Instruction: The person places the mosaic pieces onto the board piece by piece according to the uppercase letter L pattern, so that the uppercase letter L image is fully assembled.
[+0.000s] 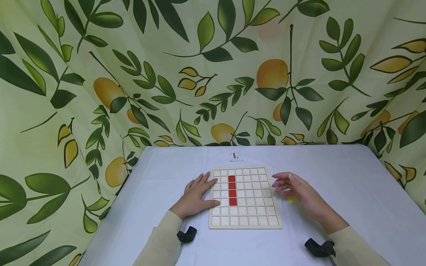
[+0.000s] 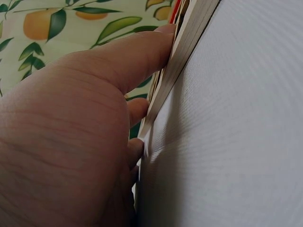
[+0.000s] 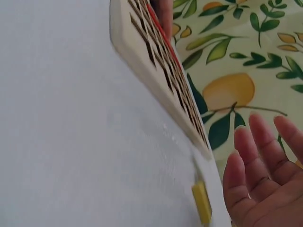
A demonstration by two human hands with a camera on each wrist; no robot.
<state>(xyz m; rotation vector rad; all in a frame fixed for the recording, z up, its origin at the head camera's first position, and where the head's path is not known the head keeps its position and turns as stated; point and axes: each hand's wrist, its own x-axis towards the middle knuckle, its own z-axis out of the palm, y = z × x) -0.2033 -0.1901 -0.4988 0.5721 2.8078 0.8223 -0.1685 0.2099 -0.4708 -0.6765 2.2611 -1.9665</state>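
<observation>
A pale wooden grid board (image 1: 245, 227) lies on the table, and several red square pieces (image 1: 232, 193) fill a vertical line in one of its left columns. Along its left edge rests my left hand (image 1: 194, 197), fingers spread, with thumb and fingertips touching the rim. To the right of the board my right hand (image 1: 301, 194) hovers with loosely bent fingers and nothing in them. Below that hand lies a yellow block (image 3: 202, 203), mostly covered by the hand in the head view. In the right wrist view the fingers (image 3: 267, 151) stand apart from the block.
A small card (image 1: 236, 156) with a printed grid and coloured marks lies behind the board. White cloth covers the table (image 1: 166, 166). A leaf-and-fruit patterned curtain (image 1: 213, 74) hangs along the back and left. Black devices (image 1: 187, 234) sit at both wrists.
</observation>
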